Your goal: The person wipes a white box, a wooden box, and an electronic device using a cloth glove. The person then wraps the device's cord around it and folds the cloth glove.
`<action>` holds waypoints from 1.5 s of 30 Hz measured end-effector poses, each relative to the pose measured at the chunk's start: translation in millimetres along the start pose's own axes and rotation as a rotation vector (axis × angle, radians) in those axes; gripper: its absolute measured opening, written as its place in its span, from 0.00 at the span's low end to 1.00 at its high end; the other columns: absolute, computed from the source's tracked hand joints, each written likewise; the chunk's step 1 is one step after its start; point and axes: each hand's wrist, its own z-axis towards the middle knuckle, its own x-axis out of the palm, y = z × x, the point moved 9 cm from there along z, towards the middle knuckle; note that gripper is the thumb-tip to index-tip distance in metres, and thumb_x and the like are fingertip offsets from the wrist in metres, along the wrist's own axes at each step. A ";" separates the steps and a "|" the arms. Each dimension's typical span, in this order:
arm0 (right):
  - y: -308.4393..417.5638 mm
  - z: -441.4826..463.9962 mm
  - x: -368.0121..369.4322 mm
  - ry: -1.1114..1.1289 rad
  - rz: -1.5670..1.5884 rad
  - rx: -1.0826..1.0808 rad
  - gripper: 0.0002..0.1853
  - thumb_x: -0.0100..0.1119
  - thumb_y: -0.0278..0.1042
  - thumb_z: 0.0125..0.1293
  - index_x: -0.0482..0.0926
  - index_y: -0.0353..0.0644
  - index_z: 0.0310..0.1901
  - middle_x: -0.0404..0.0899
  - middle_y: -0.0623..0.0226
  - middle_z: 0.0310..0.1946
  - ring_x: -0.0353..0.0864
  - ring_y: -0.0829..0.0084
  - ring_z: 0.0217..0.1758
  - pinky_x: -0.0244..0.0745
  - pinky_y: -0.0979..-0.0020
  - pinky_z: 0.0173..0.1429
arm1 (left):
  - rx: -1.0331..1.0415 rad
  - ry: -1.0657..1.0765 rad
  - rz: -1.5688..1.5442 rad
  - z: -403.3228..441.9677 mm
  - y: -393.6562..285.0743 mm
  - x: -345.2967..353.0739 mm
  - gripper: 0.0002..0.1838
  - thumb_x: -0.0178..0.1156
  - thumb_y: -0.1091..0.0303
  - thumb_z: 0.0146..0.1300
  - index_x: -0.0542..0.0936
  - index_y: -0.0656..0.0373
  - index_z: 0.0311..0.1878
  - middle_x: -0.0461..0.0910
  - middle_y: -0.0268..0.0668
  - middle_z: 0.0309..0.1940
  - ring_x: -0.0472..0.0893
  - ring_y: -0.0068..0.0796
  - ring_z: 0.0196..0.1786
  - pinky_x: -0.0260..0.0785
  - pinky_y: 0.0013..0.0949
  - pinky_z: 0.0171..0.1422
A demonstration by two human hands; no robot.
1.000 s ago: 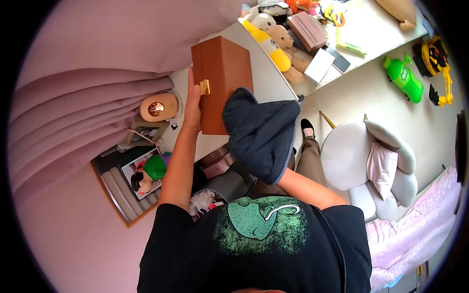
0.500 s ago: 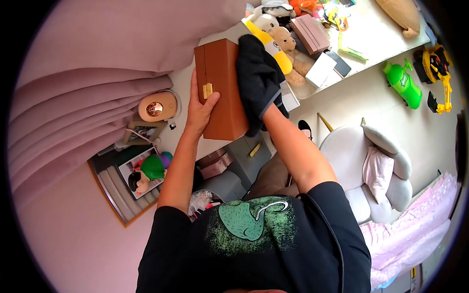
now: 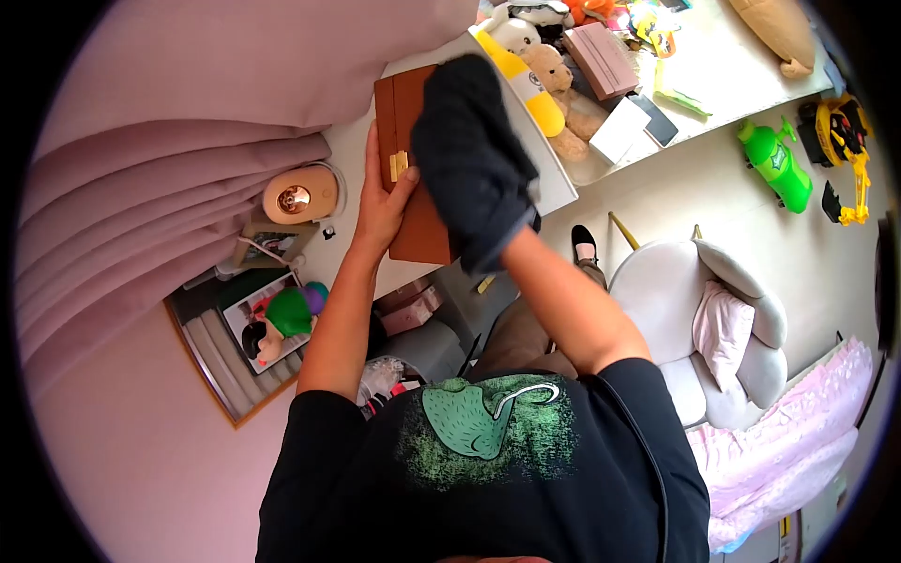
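Observation:
A brown box (image 3: 399, 117) with a gold clasp (image 3: 399, 166) is over the white desk (image 3: 549, 183). My left hand (image 3: 383, 211) grips its near left side, the thumb beside the clasp and the fingers along the left edge. A dark cloth (image 3: 474, 155) covers my right hand and lies against the right part of the box. The fingers of my right hand are hidden under the cloth; only the forearm comes out below it.
Right of the box are a yellow bottle-shaped item (image 3: 526, 84), a teddy bear (image 3: 549, 70) and a pink box (image 3: 601, 61). A round lamp-like device (image 3: 302, 195) stands left. A grey chair (image 3: 662, 281) and green toy (image 3: 779, 164) are on the floor.
The cloth and my right hand have moved from the box's lower right to its right side, then left onto its surface. My left thumb has come round to the clasp side.

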 end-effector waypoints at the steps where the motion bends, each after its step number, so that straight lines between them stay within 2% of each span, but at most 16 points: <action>1: -7.2 6.5 -0.8 0.007 0.005 -0.001 0.21 0.45 0.32 0.72 0.66 0.32 0.63 0.61 0.51 0.68 0.59 0.63 0.72 0.54 0.69 0.74 | -0.006 -0.007 0.000 0.4 1.1 -0.8 0.43 0.59 0.64 0.66 0.44 0.53 0.77 0.60 0.43 0.69 0.64 0.32 0.69 0.54 0.32 0.71; 6: -47.1 -21.3 9.1 -0.139 0.535 0.379 0.20 0.46 0.30 0.71 0.67 0.36 0.63 0.65 0.52 0.65 0.63 0.62 0.68 0.57 0.67 0.72 | 0.011 -0.020 -0.017 1.9 5.2 -0.5 0.44 0.60 0.60 0.65 0.44 0.53 0.77 0.59 0.42 0.71 0.63 0.32 0.69 0.53 0.32 0.72; 11: 16.0 -71.4 -14.4 -0.153 -0.085 0.195 0.21 0.43 0.28 0.73 0.64 0.37 0.65 0.65 0.57 0.64 0.66 0.65 0.66 0.59 0.68 0.71 | -0.009 -0.013 -0.073 -0.1 0.8 1.2 0.44 0.60 0.56 0.66 0.45 0.54 0.77 0.55 0.42 0.73 0.57 0.31 0.73 0.48 0.32 0.75; 13: -49.5 -142.4 40.6 0.047 0.772 0.557 0.22 0.41 0.27 0.73 0.61 0.36 0.67 0.63 0.55 0.66 0.63 0.62 0.69 0.54 0.68 0.74 | 0.030 -0.026 0.021 2.9 4.6 -5.1 0.45 0.61 0.55 0.65 0.45 0.54 0.77 0.56 0.43 0.73 0.58 0.34 0.73 0.49 0.33 0.74; 16: -9.0 -94.2 -6.9 0.061 0.672 0.332 0.24 0.39 0.25 0.72 0.57 0.34 0.69 0.59 0.52 0.69 0.59 0.61 0.71 0.50 0.68 0.76 | 0.001 -0.084 0.273 -9.9 -16.2 -11.2 0.49 0.64 0.51 0.60 0.45 0.55 0.76 0.58 0.47 0.71 0.60 0.41 0.72 0.54 0.37 0.73; 17: -22.5 -108.1 2.7 0.407 0.282 0.663 0.26 0.37 0.24 0.71 0.54 0.34 0.70 0.56 0.52 0.71 0.57 0.61 0.73 0.49 0.68 0.77 | -0.063 -0.123 0.431 -18.8 -21.7 -12.2 0.53 0.67 0.49 0.56 0.45 0.55 0.76 0.59 0.50 0.69 0.61 0.46 0.71 0.57 0.39 0.72; 18: 26.9 -74.5 -43.3 0.193 0.115 0.113 0.33 0.44 0.19 0.64 0.53 0.37 0.72 0.56 0.52 0.71 0.58 0.59 0.72 0.51 0.69 0.76 | -0.063 -0.139 0.407 -28.2 -23.9 -6.8 0.53 0.67 0.49 0.56 0.45 0.55 0.76 0.59 0.50 0.69 0.61 0.46 0.71 0.57 0.39 0.72; 22: 58.9 -21.7 -66.0 0.157 -0.008 0.212 0.52 0.70 0.22 0.35 0.58 0.33 0.69 0.66 0.49 0.62 0.69 0.54 0.59 0.66 0.67 0.63 | -0.038 -0.214 0.807 -51.5 -42.7 15.8 0.64 0.75 0.50 0.43 0.42 0.54 0.76 0.52 0.56 0.69 0.62 0.57 0.67 0.65 0.46 0.65; 24: 59.9 -22.5 -50.6 0.479 -0.567 0.128 0.34 0.51 0.14 0.53 0.61 0.36 0.65 0.64 0.43 0.60 0.64 0.56 0.66 0.61 0.69 0.70 | -0.074 -0.204 0.703 -51.5 -33.6 17.2 0.62 0.74 0.52 0.42 0.45 0.54 0.75 0.50 0.53 0.69 0.64 0.54 0.64 0.68 0.50 0.59; 30: 55.9 16.8 4.6 0.264 -0.141 -0.269 0.10 0.50 0.28 0.60 0.78 0.38 0.40 0.80 0.56 0.35 0.79 0.60 0.46 0.67 0.44 0.60 | -0.003 -0.282 0.647 -57.3 -39.0 11.2 0.50 0.68 0.51 0.46 0.57 0.63 0.70 0.54 0.50 0.68 0.69 0.48 0.56 0.70 0.45 0.49; 32: 113.7 44.1 25.5 0.287 -0.792 -0.768 0.09 0.55 0.35 0.53 0.81 0.41 0.31 0.80 0.55 0.35 0.79 0.57 0.45 0.70 0.50 0.55 | -0.035 -0.325 0.538 -59.2 -37.9 5.1 0.50 0.69 0.50 0.43 0.60 0.63 0.68 0.57 0.50 0.66 0.69 0.48 0.56 0.70 0.45 0.49; 35: 83.7 72.9 51.1 0.713 -0.924 -0.529 0.15 0.57 0.42 0.48 0.80 0.40 0.34 0.79 0.50 0.38 0.77 0.52 0.47 0.68 0.55 0.54 | 0.038 -0.351 0.742 -57.0 -32.8 13.9 0.50 0.69 0.48 0.42 0.62 0.63 0.67 0.58 0.50 0.65 0.69 0.48 0.55 0.70 0.45 0.49; 39: 98.2 74.0 56.1 0.760 -1.066 -0.524 0.17 0.58 0.41 0.48 0.79 0.38 0.37 0.78 0.51 0.36 0.76 0.52 0.43 0.68 0.54 0.51 | 0.006 -0.344 0.710 -59.1 -35.8 10.3 0.49 0.70 0.47 0.42 0.64 0.64 0.65 0.57 0.51 0.66 0.69 0.49 0.56 0.70 0.45 0.50; 42: 104.6 49.4 42.2 0.592 -1.011 -0.532 0.18 0.57 0.39 0.50 0.78 0.33 0.39 0.77 0.45 0.40 0.75 0.46 0.47 0.66 0.52 0.58 | 0.001 -0.325 0.614 -55.9 -38.8 8.9 0.47 0.69 0.47 0.43 0.66 0.64 0.65 0.56 0.52 0.67 0.69 0.50 0.56 0.70 0.45 0.50; 44: 124.3 47.4 13.9 0.119 -0.698 -0.550 0.21 0.54 0.36 0.54 0.75 0.27 0.45 0.75 0.39 0.45 0.72 0.41 0.53 0.60 0.52 0.66 | 0.000 -0.366 0.616 -56.7 -34.8 9.1 0.48 0.68 0.48 0.44 0.64 0.64 0.67 0.56 0.53 0.67 0.70 0.50 0.55 0.70 0.45 0.48; 45: 116.5 37.5 17.3 0.254 -0.693 -0.560 0.23 0.51 0.32 0.57 0.71 0.23 0.51 0.71 0.33 0.50 0.68 0.37 0.58 0.53 0.51 0.71 | -0.009 -0.364 0.604 -58.0 -28.4 12.7 0.48 0.68 0.48 0.44 0.64 0.64 0.67 0.56 0.53 0.67 0.70 0.50 0.55 0.70 0.45 0.48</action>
